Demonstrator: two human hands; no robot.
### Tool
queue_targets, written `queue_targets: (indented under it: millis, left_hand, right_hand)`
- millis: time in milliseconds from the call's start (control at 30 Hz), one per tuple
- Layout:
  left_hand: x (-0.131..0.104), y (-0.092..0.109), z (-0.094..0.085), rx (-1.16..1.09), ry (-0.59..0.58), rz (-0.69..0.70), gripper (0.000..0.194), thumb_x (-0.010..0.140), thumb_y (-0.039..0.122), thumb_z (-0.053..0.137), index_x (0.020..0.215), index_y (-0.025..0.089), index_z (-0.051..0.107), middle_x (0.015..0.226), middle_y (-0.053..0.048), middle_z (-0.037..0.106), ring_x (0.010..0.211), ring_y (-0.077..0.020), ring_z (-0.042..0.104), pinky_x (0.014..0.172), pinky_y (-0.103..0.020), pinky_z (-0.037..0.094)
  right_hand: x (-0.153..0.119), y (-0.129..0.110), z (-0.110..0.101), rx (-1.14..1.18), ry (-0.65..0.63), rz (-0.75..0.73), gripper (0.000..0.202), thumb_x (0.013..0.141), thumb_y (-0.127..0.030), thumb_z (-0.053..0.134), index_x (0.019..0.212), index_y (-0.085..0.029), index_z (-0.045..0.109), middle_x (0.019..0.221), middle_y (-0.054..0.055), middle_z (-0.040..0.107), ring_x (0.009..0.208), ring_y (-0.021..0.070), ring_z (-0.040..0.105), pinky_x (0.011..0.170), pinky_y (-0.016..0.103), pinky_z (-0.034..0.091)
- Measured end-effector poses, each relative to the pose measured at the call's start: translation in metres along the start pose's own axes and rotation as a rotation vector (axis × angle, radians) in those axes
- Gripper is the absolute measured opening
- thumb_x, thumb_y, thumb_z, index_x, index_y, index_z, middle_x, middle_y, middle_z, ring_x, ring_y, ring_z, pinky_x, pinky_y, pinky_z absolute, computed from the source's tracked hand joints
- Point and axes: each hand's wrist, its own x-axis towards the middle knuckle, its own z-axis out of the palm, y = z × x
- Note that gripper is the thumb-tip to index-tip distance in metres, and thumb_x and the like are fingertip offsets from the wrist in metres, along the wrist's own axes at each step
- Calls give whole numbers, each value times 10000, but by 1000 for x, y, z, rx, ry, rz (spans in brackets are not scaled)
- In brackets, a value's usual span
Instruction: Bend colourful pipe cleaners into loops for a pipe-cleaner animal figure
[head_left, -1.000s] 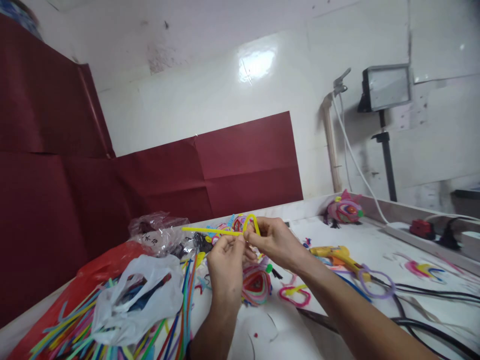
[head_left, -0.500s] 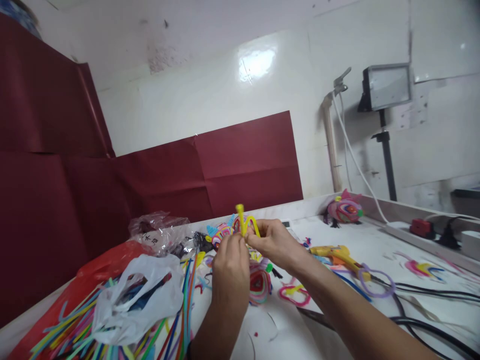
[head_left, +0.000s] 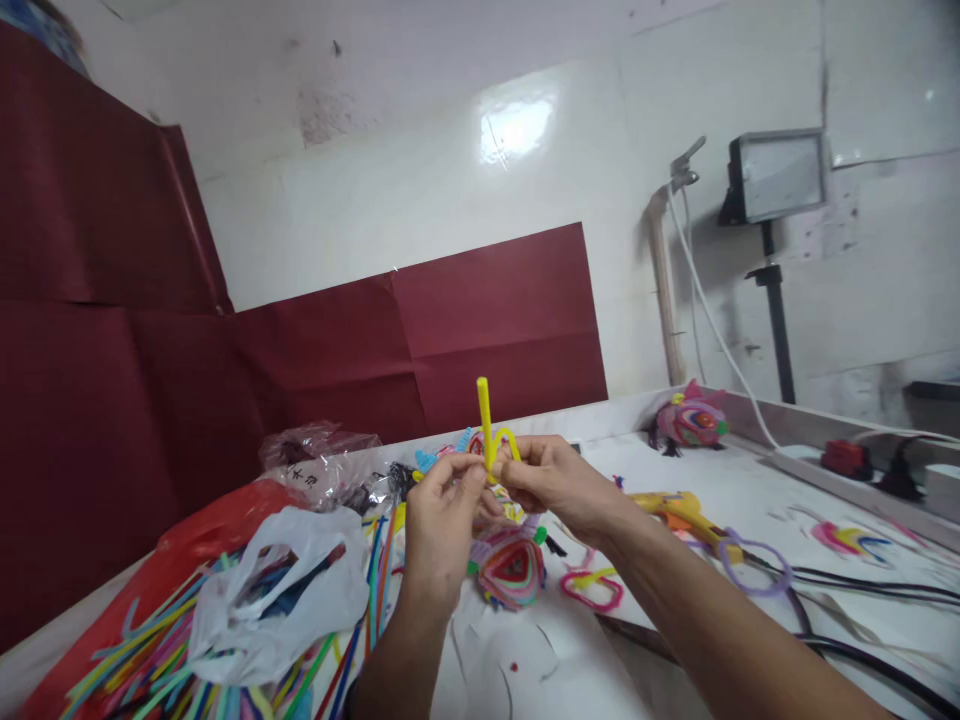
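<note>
Yellow strip (head_left: pixel 485 415) in fingers (head_left: pixel 523 478), 1 round ornament (head_left: pixel 512 570) below, white bag (head_left: pixel 330 590), glue gun (head_left: pixel 700 523)

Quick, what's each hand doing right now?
Left hand: curled at the bent yellow strip; can't tell if it's pinching.
Right hand: closed, holding the strip.

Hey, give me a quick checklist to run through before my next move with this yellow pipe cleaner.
1. Right hand has hold of the yellow pipe cleaner: ok, pinched at the bent part.
2. Left hand has a firm grip: cannot tell; its fingertips are at the lower bend, but the contact is too small to judge.
3. Straight end free: ok, it sticks up above both hands.
4. Spare pipe cleaners uncovered: not ok, the white plastic bag lies over part of them.
5. Yellow glue gun cool: cannot tell; it lies on the table.
</note>
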Motion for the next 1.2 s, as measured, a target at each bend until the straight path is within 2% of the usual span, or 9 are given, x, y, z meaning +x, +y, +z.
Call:
queue_targets:
  millis: [133,300,633,733,1033,1200]
  left_hand:
    - [2,-1,0,-161,-35,-100,198,720,314,647,790,146,571,508,24,573,450,-110,553,451,-206,459]
    - [1,0,0,-274,-62,-157,237,686,308,696,785,137,565,524,21,581,476,-102,565,439,-183,454]
    - [0,-1,1,-311,-90,-147,231,704,317,692,751,134,560,536,8,604,472,-98,576,452,-181,456]
    - [0,-2,2,-304,-60,-138,250,694,332,702,752,131,566,529,11,602,474,-94,575,466,-181,464]
    - [1,-2,5,-230,23,-104,256,652,324,725,711,125,575,485,7,607,438,-87,557,460,-179,461]
    - [0,-2,4,-219,26,-121,259,651,322,724,721,125,571,479,7,601,437,-88,551,453,-179,454]
  right_hand:
    - [-1,-2,-1,-19,-16,-3,220,689,-287,635,598,-158,481,469,-78,372,422,42,270,422,204,178]
    - [-1,-3,-3,-47,-43,-10,173,704,-257,603,613,-153,498,486,-66,393,434,46,274,433,210,185]
    - [-1,-2,-4,-72,-40,-16,133,701,-233,591,631,-147,517,490,-57,430,438,48,280,435,210,183]
    - [-2,-4,-3,-64,-57,-34,133,700,-220,574,607,-152,508,484,-51,462,434,48,289,433,207,188]
    - [-4,-10,1,-121,-124,-170,167,664,-78,433,537,-146,518,576,-14,544,536,86,478,517,216,343]
    - [-5,-9,1,-195,-68,-189,150,666,-70,441,597,-149,548,579,-30,554,534,79,463,509,205,333]
